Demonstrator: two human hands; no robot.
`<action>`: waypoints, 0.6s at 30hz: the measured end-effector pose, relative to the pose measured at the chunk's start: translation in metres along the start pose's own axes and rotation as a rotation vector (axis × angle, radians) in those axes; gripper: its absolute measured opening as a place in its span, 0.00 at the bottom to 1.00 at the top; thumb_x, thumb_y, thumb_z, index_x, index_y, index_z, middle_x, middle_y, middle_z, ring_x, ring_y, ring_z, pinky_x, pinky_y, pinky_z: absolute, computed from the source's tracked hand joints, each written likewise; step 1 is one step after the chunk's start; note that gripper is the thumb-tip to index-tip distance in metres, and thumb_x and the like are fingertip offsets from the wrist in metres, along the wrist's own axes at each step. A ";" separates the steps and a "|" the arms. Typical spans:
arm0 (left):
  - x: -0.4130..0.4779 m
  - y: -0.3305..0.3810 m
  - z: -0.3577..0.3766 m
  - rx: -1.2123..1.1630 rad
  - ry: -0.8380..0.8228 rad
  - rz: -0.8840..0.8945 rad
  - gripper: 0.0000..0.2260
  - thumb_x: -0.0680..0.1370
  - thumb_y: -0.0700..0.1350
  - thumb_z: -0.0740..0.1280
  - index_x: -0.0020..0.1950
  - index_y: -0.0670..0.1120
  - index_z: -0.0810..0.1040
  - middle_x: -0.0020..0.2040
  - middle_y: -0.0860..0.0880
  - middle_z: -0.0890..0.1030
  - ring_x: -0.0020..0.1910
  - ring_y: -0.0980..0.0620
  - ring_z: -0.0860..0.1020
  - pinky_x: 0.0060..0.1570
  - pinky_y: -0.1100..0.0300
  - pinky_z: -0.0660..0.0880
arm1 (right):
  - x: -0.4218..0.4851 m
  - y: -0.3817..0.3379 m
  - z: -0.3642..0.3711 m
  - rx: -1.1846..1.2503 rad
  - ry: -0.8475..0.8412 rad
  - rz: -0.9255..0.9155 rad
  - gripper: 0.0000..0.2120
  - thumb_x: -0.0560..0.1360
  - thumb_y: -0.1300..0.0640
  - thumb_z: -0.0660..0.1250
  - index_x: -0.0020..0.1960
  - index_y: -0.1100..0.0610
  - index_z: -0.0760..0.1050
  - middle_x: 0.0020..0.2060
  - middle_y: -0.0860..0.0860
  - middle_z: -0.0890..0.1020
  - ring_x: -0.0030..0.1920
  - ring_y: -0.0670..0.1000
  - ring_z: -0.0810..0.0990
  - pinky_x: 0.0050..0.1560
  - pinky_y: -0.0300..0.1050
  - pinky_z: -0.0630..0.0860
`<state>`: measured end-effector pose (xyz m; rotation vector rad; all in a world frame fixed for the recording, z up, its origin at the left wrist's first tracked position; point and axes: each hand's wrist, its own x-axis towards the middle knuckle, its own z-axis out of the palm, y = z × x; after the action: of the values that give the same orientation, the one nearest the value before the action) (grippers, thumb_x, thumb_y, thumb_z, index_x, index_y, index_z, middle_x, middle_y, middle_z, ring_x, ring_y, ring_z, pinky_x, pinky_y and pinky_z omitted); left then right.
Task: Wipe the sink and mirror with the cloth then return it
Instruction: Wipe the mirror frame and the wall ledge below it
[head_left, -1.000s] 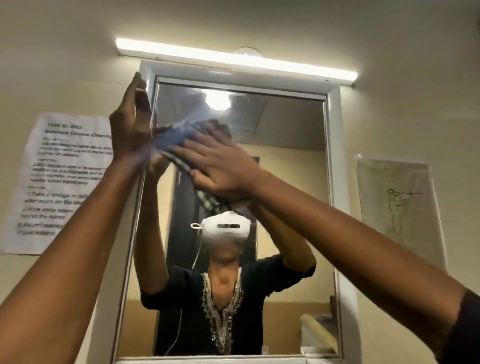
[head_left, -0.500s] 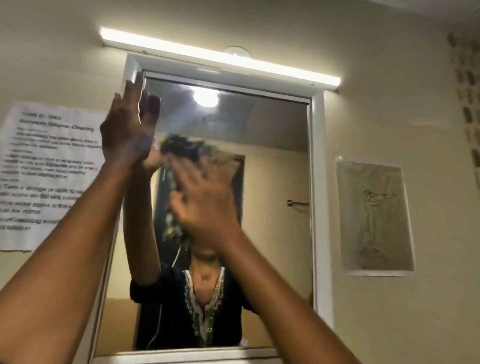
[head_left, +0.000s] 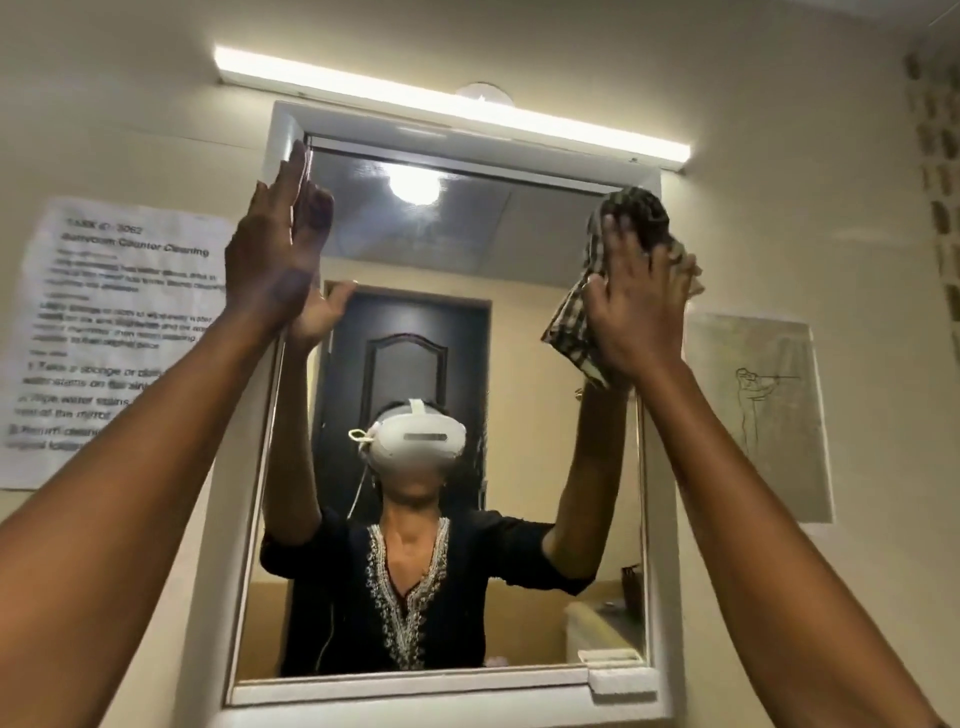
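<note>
A white-framed mirror (head_left: 524, 322) hangs on the wall straight ahead. My right hand (head_left: 636, 306) presses a checked cloth (head_left: 574, 327) flat against the glass at the mirror's upper right corner, fingers spread over it. My left hand (head_left: 275, 254) is raised with fingers straight, resting against the upper left of the frame and holding nothing. The mirror reflects a person in a dark top wearing a white headset. The sink is out of view below.
A tube light (head_left: 452, 101) glows above the mirror. A printed task sheet (head_left: 109, 332) is taped to the wall on the left, a sketch on paper (head_left: 763, 415) on the right. A small white ledge (head_left: 621, 680) sits at the frame's lower right.
My right hand has swept the cloth from the upper left-middle of the glass across to the upper right corner. My left hand has stayed at the upper left of the frame.
</note>
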<state>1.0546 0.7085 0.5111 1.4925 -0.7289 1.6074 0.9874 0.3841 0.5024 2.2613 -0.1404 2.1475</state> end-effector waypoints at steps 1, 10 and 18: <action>-0.001 0.001 0.000 -0.030 -0.002 0.005 0.30 0.75 0.64 0.47 0.75 0.53 0.58 0.66 0.37 0.72 0.63 0.38 0.73 0.56 0.44 0.74 | -0.012 -0.006 0.004 0.015 0.011 0.049 0.29 0.77 0.45 0.47 0.77 0.49 0.45 0.77 0.49 0.52 0.76 0.58 0.48 0.74 0.64 0.41; 0.001 -0.001 0.000 -0.012 -0.010 0.015 0.32 0.74 0.67 0.46 0.74 0.54 0.59 0.68 0.41 0.72 0.66 0.40 0.71 0.59 0.45 0.72 | -0.207 -0.115 0.010 0.158 -0.214 -0.361 0.32 0.74 0.43 0.54 0.76 0.45 0.48 0.75 0.46 0.60 0.76 0.53 0.46 0.75 0.59 0.41; -0.001 -0.003 0.000 0.028 -0.005 0.050 0.33 0.74 0.67 0.47 0.75 0.53 0.58 0.70 0.43 0.71 0.67 0.41 0.71 0.59 0.45 0.73 | -0.091 -0.044 0.005 0.163 -0.036 0.084 0.30 0.75 0.44 0.49 0.76 0.44 0.47 0.76 0.49 0.55 0.76 0.55 0.50 0.74 0.64 0.46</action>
<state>1.0571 0.7100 0.5100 1.5099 -0.7546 1.6582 0.9910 0.4327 0.4132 2.4240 -0.0638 2.2377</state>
